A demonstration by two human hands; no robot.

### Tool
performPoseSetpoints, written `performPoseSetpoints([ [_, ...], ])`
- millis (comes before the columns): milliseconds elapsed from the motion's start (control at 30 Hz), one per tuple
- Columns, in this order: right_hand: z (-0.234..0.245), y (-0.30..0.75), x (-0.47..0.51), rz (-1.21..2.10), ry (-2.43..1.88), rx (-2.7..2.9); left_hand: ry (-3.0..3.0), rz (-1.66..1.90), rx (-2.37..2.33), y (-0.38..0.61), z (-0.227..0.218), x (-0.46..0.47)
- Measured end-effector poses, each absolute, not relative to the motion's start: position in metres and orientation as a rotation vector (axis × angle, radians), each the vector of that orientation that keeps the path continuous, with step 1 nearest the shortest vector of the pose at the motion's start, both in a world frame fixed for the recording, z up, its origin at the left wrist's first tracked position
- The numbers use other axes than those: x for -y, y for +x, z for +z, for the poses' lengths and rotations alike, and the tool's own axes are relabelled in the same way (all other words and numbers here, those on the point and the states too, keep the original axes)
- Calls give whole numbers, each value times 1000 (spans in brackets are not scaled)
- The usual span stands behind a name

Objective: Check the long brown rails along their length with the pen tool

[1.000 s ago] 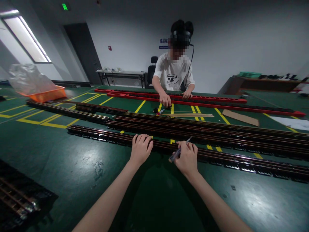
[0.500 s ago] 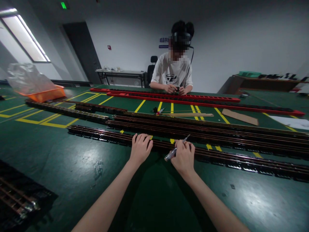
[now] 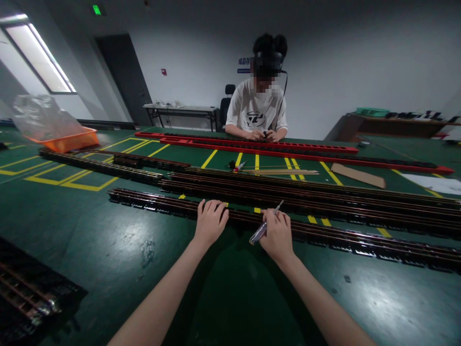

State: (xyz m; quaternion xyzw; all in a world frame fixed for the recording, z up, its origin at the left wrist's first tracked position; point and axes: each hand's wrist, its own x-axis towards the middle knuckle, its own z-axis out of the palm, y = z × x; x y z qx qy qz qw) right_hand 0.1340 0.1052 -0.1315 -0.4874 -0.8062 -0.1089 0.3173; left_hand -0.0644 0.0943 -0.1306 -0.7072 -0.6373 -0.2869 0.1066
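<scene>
A long black rail (image 3: pixel 154 202) with copper-coloured strips lies across the green table in front of me. My left hand (image 3: pixel 211 221) is closed over the rail's near edge, its fingers bent across the top. To its right, my right hand (image 3: pixel 277 233) grips a small screwdriver (image 3: pixel 258 234) with a translucent handle. Its thin metal shank points up and away past the knuckles. The fingers of that same hand also rest against the rail, and their tips are partly hidden.
Several similar rails (image 3: pixel 324 197) lie just behind, with another bundle (image 3: pixel 29 288) at the lower left. Farther off are red trays (image 3: pixel 302 154), thin sticks (image 3: pixel 281 171), a cardboard strip (image 3: pixel 358 175) and an orange basket (image 3: pixel 72 140). A co-worker (image 3: pixel 257 108) handles a small dark part opposite.
The front rail has slid a little to the right; its left end lies farther right. My right hand and the screwdriver have shifted slightly right, while my left hand is nearly in place.
</scene>
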Motion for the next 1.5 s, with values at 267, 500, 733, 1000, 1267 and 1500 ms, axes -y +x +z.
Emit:
performPoseSetpoints([
  [267,-129,128,-104,-362,-1345,2154,-2088,-839,1880,-65,-131,-95],
  [500,-125,117,-100,-288,-1410,2070,-2063,-850,1869,-64,-131,-94],
  [733,-129,124,-102,-219,-1429,2012,-2076,-836,1880,-65,-132,-94],
  [1000,-127,123,-102,-245,-1286,2084,-2074,-850,1863,-65,-132,-95],
  [1267,-127,116,-102,-300,-1424,2117,-2072,-827,1871,-64,-131,-94],
  [1500,-124,114,-97,-278,-1403,2156,-2098,-824,1852,-64,-131,-94],
])
